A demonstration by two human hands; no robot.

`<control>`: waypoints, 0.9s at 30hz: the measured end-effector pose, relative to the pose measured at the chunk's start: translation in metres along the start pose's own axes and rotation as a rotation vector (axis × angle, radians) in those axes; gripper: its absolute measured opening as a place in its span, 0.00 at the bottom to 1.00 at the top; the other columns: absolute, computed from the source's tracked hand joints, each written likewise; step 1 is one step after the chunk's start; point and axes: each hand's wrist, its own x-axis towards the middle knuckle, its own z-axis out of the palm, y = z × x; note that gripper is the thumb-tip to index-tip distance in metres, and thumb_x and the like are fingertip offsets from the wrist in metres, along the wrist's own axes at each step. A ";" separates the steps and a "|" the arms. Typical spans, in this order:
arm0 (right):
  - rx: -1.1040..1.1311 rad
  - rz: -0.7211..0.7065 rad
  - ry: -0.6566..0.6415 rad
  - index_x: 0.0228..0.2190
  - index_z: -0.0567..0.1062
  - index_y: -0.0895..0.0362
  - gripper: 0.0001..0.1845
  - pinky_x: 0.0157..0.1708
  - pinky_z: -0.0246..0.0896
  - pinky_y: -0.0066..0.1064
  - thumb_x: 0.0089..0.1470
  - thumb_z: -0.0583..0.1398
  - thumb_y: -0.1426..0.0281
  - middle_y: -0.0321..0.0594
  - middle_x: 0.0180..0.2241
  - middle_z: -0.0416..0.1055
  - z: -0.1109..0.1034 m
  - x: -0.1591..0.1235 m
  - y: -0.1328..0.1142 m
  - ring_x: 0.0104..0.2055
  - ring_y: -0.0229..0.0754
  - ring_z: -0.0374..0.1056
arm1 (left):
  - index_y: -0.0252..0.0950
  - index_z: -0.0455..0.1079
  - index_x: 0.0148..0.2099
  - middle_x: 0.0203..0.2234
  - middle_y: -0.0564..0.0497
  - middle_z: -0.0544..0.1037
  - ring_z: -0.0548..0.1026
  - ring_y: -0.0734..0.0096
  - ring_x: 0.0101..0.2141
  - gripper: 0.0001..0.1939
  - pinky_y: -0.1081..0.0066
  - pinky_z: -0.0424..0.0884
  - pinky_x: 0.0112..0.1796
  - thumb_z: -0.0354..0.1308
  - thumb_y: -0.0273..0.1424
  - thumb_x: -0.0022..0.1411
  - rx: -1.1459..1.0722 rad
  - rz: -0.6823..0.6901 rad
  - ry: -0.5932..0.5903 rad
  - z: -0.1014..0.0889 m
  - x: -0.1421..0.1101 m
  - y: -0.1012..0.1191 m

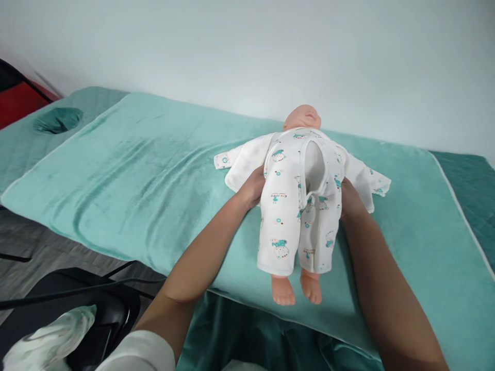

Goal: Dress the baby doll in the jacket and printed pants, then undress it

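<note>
A baby doll point(305, 117) lies on its back on the green bed, its head toward the wall and its bare feet toward me. It wears a white printed jacket point(249, 157), spread out at both sides, and matching printed pants point(279, 221) pulled high over its chest, with an open gap at the front. My left hand point(253, 186) grips the doll's side at the left of the picture, fingers hidden behind the clothes. At the opposite side my right hand point(350, 198) holds it likewise, its fingertips also out of sight.
The massage bed point(116, 185) with a green velvet cover runs along a white wall point(247, 56). Its face hole point(58, 120) is at the far left. A black chair point(112, 299) with a printed cloth point(54, 335) on it stands at the lower left.
</note>
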 end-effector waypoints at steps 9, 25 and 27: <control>-0.016 0.016 0.003 0.34 0.79 0.52 0.19 0.52 0.70 0.49 0.42 0.70 0.55 0.42 0.40 0.81 0.000 0.002 0.006 0.50 0.55 0.74 | 0.34 0.76 0.38 0.31 0.48 0.83 0.80 0.58 0.36 0.17 0.60 0.77 0.43 0.71 0.34 0.44 0.036 -0.011 -0.018 -0.002 0.000 0.000; -0.517 -0.215 0.165 0.46 0.76 0.49 0.19 0.62 0.57 0.52 0.51 0.63 0.60 0.45 0.51 0.76 -0.007 0.008 0.023 0.59 0.63 0.67 | 0.33 0.77 0.41 0.32 0.47 0.84 0.81 0.57 0.37 0.20 0.59 0.76 0.44 0.70 0.35 0.45 0.062 -0.020 -0.031 0.001 -0.001 0.003; -0.493 -0.241 0.157 0.48 0.76 0.50 0.20 0.62 0.57 0.52 0.53 0.62 0.60 0.46 0.52 0.76 -0.005 0.007 0.022 0.58 0.61 0.68 | 0.33 0.77 0.41 0.31 0.47 0.84 0.81 0.58 0.37 0.20 0.59 0.76 0.45 0.70 0.35 0.44 0.041 -0.022 -0.023 0.001 -0.001 0.004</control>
